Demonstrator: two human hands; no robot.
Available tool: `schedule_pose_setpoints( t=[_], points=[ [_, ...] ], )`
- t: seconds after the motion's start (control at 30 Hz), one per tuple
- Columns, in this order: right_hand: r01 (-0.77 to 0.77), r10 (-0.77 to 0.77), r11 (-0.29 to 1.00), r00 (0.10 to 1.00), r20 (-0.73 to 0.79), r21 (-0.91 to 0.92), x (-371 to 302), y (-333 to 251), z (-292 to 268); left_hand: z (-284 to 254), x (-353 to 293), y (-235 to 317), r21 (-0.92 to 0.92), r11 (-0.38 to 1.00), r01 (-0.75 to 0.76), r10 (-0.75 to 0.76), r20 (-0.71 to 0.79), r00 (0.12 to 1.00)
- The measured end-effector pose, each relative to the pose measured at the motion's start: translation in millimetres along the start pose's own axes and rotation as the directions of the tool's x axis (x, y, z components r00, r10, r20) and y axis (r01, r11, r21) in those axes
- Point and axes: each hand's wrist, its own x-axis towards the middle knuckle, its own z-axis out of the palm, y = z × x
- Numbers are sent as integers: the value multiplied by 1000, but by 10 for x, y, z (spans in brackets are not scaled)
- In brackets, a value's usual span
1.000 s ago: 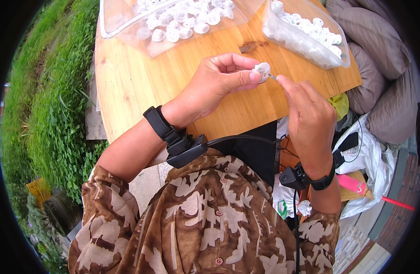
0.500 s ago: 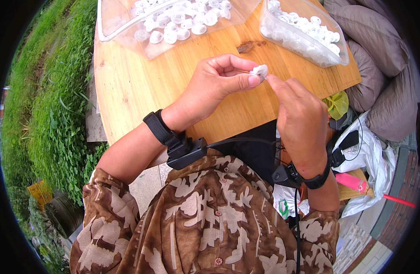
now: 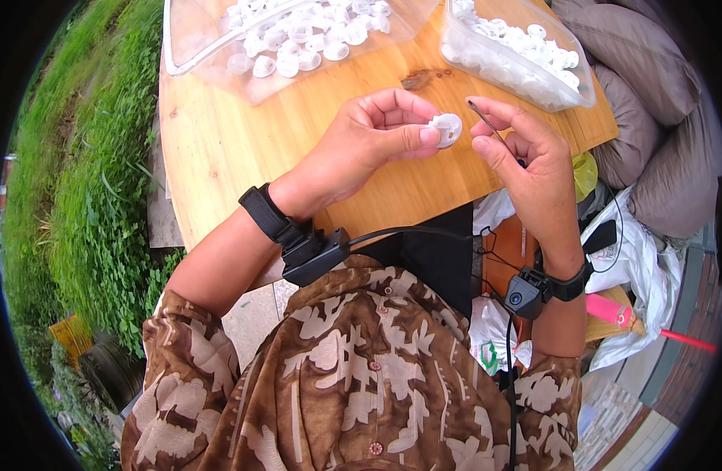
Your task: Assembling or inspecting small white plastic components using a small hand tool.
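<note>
White cap [image 3: 445,123] stays pinched in the left hand [image 3: 365,145], inside the desk's [image 3: 243,157] near edge; right hand [image 3: 540,161], clamped on a thin rod [image 3: 488,122], pulls clear, its tip now apart!

L hand [image 3: 376,140] pinching, R hand [image 3: 536,157] half-curled, hands near ea. other, forearms [image 3: 227,255] bare

Larger tub [image 3: 249,88] — cut off at top edge; thin tool [image 3: 487,122] — rear partly hidden by right hand [image 3: 540,169]

The white disc [image 3: 453,125] is smooth plastic; the large tub [image 3: 190,64] is clear, glossy plastic. The table [image 3: 227,149] is smooth, grained wood. The thin tool [image 3: 486,122] looks metal, though it shows small.
</note>
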Motion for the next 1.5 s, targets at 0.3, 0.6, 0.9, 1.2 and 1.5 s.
schedule_pose_setpoints(
  t=[0.3, 0.6, 0.9, 1.2, 1.5],
  points=[
    [-177, 113, 890, 978, 174, 421, 138, 175, 147, 4, -26, 21, 114, 993, -44, 38, 55, 998],
    [-246, 214, 747, 968, 127, 617, 52, 283, 309, 27, -19, -89, -97, 995, 27, -33, -52, 998],
    [121, -129, 963, 991, -18, -240, -108, 33, 81, -81, 26, -47, -88, 993, 77, -80, -32, 996],
    [256, -301, 791, 954, 11, -556, -216, -8, 80, -130, 36, -68, -32, 999, 15, -15, 13, 1000],
    [292, -375, 695, 927, 16, -657, -196, -28, 125, -113, 34, -53, -49, 998, 38, -37, 33, 999]
  ],
)
